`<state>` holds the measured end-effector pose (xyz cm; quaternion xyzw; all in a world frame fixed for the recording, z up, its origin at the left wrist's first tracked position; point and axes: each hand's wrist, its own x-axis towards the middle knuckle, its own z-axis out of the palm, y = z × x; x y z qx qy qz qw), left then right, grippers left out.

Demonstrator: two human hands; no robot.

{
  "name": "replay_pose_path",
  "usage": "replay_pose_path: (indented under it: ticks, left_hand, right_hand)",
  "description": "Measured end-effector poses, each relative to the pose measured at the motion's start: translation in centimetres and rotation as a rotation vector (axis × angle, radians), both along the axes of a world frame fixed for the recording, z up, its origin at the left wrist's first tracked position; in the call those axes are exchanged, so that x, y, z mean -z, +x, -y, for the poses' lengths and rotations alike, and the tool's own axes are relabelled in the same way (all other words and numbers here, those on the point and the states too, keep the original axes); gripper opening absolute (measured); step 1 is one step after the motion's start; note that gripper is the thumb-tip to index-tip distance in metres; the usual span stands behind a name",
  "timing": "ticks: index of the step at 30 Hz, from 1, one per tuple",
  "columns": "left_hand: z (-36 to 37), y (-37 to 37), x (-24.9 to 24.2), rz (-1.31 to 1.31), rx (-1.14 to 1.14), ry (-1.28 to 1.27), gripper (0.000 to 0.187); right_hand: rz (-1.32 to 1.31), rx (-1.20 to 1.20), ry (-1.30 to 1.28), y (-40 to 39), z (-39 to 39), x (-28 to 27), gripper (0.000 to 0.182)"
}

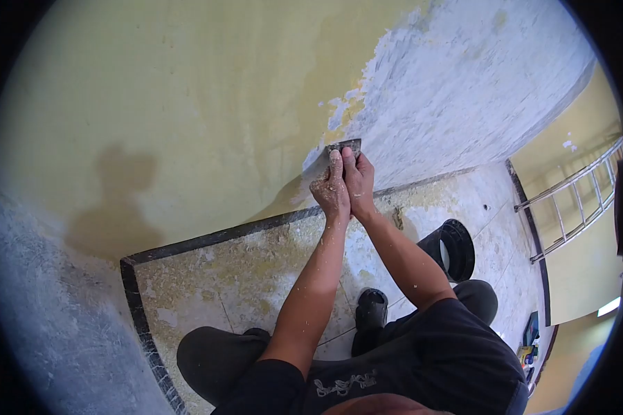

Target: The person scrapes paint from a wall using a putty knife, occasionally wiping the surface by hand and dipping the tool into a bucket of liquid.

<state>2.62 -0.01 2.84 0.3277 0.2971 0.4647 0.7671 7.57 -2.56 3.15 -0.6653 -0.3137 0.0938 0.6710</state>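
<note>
Clock places are counted from the scraper (355,144). At 8 o'clock there is a grey wall (55,325), and at 9 o'clock a shadow (124,187) lies on the yellow wall (208,90). Flakes (208,270) cover the floor (329,349) at 7 o'clock. The left hand (331,191), spotted with crumbs, is closed on the scraper, its thumb on the metal. The scraper is against the wall, at the border of the yellow paint. Beside it, touching, the right hand (359,182) also grips the scraper. The pale patch (457,90) spreads at 2 o'clock, the black bucket (430,243) stands at 4, the ladder (576,181) at 3
</note>
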Motion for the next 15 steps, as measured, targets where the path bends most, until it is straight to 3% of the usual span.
replay_pose_path:
  ticks: [1,2,3,5,6,11,13,15]
  left_hand:
    - [0.2,-0.1,0.6,-0.113,0.079,-0.024,0.046]
    - [1.1,0.1,0.8,-0.153,-0.073,0.056,0.048]
    - [1.1,0.0,1.3,-0.162,-0.067,0.063,0.048]
    - [1.0,0.0,2.1,-0.182,0.045,0.099,0.048]
    - [0.8,-0.8,0.3,-0.151,-0.052,0.164,0.043]
    - [-0.8,-0.8,-0.6,-0.110,0.016,0.162,0.033]
    - [-0.8,-0.9,-1.0,0.044,-0.057,0.148,0.031]
    - [-1.3,-0.6,-1.8,0.021,-0.024,0.118,0.030]
  right_hand:
    - [-0.033,0.070,-0.050,-0.2,0.4,0.5,0.029]
    - [-0.072,0.075,-0.016,-0.6,0.8,1.0,0.031]
    - [-0.082,0.081,-0.010,-1.0,1.0,0.8,0.031]
    - [-0.016,0.154,-0.085,-1.3,1.6,0.1,0.032]
    - [0.032,0.156,-0.064,-1.9,1.0,-0.9,0.033]
    - [0.036,0.115,-0.022,-1.6,-0.5,-1.6,0.030]
    - [0.003,0.130,0.014,-2.0,-0.7,-2.2,0.031]
    - [0.077,0.150,-0.071,-1.5,-1.1,-3.9,0.032]
